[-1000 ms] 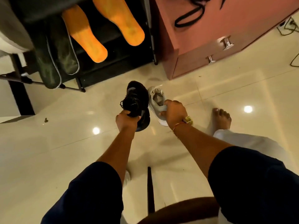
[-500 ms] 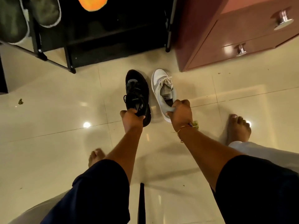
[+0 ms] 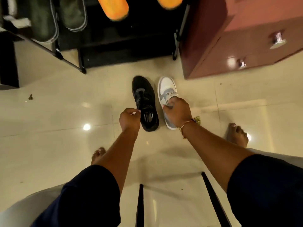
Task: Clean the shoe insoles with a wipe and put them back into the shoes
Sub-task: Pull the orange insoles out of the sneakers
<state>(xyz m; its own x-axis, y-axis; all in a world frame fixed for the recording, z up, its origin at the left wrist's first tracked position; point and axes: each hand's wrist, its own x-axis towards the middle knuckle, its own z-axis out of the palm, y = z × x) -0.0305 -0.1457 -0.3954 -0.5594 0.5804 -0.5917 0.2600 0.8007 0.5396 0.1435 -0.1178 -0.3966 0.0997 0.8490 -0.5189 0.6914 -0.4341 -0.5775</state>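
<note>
Your hands at two shoes on the tiled floor (image 3: 57, 153).
The dark rack (image 3: 124, 46) holds one orange insole (image 3: 114, 9) and a second insole (image 3: 169, 2). Below, black shoe (image 3: 144, 95) beside grey-white shoe (image 3: 167, 89). Your right hand (image 3: 177, 113) grips the grey-white shoe's collar; your left hand (image 3: 130, 119) curls at the black shoe, hold unclear.

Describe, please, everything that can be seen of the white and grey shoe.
The white and grey shoe is a low lace-up sneaker, white panels with grey overlays, seemingly leather-like. It stands upright on the pale tiled floor, toe pointing away from the person, close beside the black shoe. The right hand covers its opening, fingers curled at the tongue and laces.
</note>
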